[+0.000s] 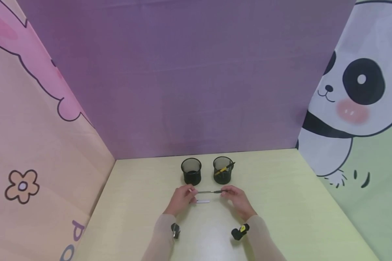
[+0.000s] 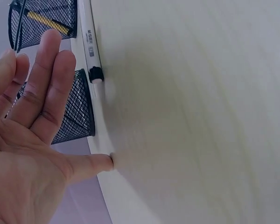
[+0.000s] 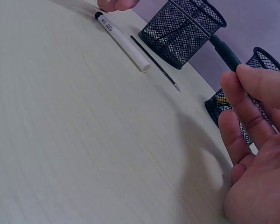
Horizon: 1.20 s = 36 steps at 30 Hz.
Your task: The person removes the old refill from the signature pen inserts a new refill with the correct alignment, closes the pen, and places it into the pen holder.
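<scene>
Two pinches hold the slim tool, your left hand at one end, your right hand at the other, so slackening either could drop it.

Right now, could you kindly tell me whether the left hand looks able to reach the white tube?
Probably yes: the white tube lies on the table close by the left hand with nothing visibly blocking it, though that hand pinches the thin tool and may need to let go.

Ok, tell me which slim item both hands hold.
The dark-handled metal rod: left hand and right hand pinch it. The white marker and black stick lie on the table; the yellow item leans in a cup.
</scene>
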Tool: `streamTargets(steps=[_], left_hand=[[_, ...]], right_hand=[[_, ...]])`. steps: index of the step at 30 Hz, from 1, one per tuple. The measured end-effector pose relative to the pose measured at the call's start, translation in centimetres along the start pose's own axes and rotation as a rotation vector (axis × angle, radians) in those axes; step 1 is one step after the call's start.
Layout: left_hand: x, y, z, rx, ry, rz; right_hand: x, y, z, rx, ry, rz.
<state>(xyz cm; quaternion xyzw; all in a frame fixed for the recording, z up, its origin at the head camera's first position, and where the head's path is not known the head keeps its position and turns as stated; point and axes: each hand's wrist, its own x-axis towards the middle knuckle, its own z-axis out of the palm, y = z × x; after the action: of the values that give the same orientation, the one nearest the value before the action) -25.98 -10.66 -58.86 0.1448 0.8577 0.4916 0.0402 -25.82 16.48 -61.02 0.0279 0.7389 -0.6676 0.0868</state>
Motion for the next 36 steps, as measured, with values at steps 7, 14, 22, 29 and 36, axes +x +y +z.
streamTargets(steps=[7, 14, 22, 29, 36], left_hand=[[0.5, 0.2, 0.8, 0.02, -0.007, -0.023], [0.7, 0.7, 1.4, 0.013, -0.007, -0.047], [0.9, 1.0, 2.1, 0.014, -0.002, -0.068], [1.0, 1.1, 2.3, 0.029, -0.001, -0.058], [1.1, 1.0, 2.5, 0.059, 0.016, -0.04]], right_hand=[[0.0, 0.0, 0.0, -0.015, -0.006, -0.008], [0.0, -0.1, 0.2, 0.021, -0.005, 0.006], [0.0, 0.1, 0.3, 0.012, 0.0, 0.007], [0.1, 0.1, 0.2, -0.004, -0.006, 0.01], [-0.1, 0.2, 0.3, -0.027, -0.005, 0.003]])
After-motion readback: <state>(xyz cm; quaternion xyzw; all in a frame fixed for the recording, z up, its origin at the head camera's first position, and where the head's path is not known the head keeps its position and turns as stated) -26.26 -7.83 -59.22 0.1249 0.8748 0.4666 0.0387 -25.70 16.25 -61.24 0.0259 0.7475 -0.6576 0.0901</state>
